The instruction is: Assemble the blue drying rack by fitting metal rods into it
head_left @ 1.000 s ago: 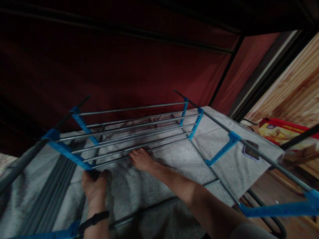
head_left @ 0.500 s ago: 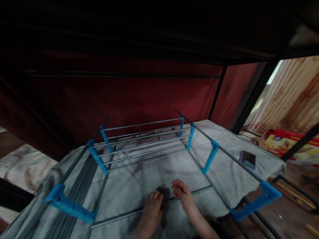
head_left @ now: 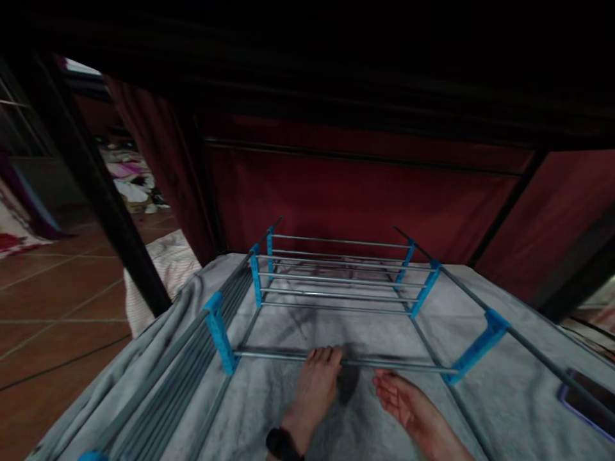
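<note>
A frame of grey metal tubes with blue plastic brackets [head_left: 480,346] lies on a grey cloth. My left hand [head_left: 314,384], with a dark band on its wrist, has its fingers curled over a grey crossbar tube [head_left: 273,355]. This tube spans from the blue bracket [head_left: 221,336] on the left to the one on the right. My right hand [head_left: 406,403] is just on the near side of the tube, palm partly up, fingers loosely bent and apart. Its fingertips are close to the tube; whether they touch is unclear. Several fitted crossbars [head_left: 336,292] lie farther back.
Several loose grey tubes [head_left: 168,397] lie along the left side of the frame. A phone [head_left: 590,400] rests on the grey cloth [head_left: 523,346] at right. Black posts [head_left: 103,186] and a dark overhead structure surround the surface, with a red curtain [head_left: 355,205] behind.
The view has swung left. The crossbar's right end, earlier lying on the lower rail nearer than the bracket, now meets the right blue bracket. My right hand has turned palm up.
</note>
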Action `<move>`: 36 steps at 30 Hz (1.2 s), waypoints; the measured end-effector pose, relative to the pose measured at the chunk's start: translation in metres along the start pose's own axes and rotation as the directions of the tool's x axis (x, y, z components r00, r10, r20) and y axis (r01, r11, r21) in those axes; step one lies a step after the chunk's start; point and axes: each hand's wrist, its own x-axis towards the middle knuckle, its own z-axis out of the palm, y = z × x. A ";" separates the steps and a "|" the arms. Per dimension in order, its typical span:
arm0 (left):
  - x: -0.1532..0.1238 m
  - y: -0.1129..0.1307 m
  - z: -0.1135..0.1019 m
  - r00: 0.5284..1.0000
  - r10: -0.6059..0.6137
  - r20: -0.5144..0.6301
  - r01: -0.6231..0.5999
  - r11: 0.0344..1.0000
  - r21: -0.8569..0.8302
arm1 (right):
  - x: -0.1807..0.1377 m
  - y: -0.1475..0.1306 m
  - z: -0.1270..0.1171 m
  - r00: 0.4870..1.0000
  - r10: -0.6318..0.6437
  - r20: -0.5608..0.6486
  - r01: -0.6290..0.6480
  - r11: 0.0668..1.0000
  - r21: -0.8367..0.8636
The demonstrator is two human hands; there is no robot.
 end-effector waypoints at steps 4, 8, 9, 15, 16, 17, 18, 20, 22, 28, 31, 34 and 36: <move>0.004 0.005 0.008 0.996 0.047 -0.071 -0.044 0.998 0.046 | 0.023 -0.016 0.006 0.993 -0.122 0.010 0.119 0.985 0.124; 0.017 0.001 0.011 0.996 0.043 -0.078 -0.038 0.997 0.069 | 0.043 -0.026 0.007 0.988 -0.154 0.027 0.144 0.963 0.226; 0.021 0.000 0.011 0.996 0.048 -0.079 -0.042 0.996 0.075 | 0.048 -0.027 0.006 0.986 -0.163 0.014 0.156 0.960 0.233; 0.031 -0.011 0.017 0.993 0.034 -0.114 -0.015 0.987 0.159 | 0.078 -0.039 -0.014 0.973 -0.193 -0.124 0.219 0.944 0.246; 0.031 -0.014 0.017 0.992 0.019 -0.122 0.003 0.985 0.175 | 0.082 -0.044 -0.020 0.970 -0.195 -0.147 0.227 0.940 0.254; 0.031 -0.016 0.016 0.991 0.004 -0.131 0.021 0.982 0.189 | 0.085 -0.050 -0.025 0.966 -0.197 -0.167 0.236 0.936 0.262; 0.030 -0.019 0.014 0.990 -0.009 -0.142 0.037 0.979 0.199 | 0.089 -0.056 -0.030 0.962 -0.200 -0.187 0.246 0.932 0.268; 0.027 -0.024 0.010 0.985 -0.030 -0.169 0.066 0.975 0.212 | 0.094 -0.067 -0.039 0.955 -0.195 -0.226 0.254 0.928 0.273; 0.023 -0.028 0.005 0.980 -0.051 -0.194 0.094 0.972 0.217 | 0.099 -0.076 -0.048 0.948 -0.177 -0.266 0.250 0.929 0.273; 0.008 -0.040 -0.016 0.955 -0.182 -0.236 0.232 0.950 0.207 | 0.111 -0.081 -0.075 0.932 -0.196 -0.304 0.274 0.932 0.239; 0.002 -0.044 -0.021 0.940 -0.235 -0.245 0.284 0.940 0.187 | 0.112 -0.079 -0.084 0.931 -0.239 -0.277 0.300 0.932 0.204; -0.005 -0.048 -0.022 0.927 -0.265 -0.264 0.317 0.931 0.180 | 0.109 -0.077 -0.089 0.922 -0.257 -0.289 0.316 0.931 0.181; -0.009 -0.053 -0.022 0.906 -0.275 -0.323 0.340 0.926 0.164 | 0.105 -0.078 -0.090 0.916 -0.257 -0.308 0.320 0.931 0.174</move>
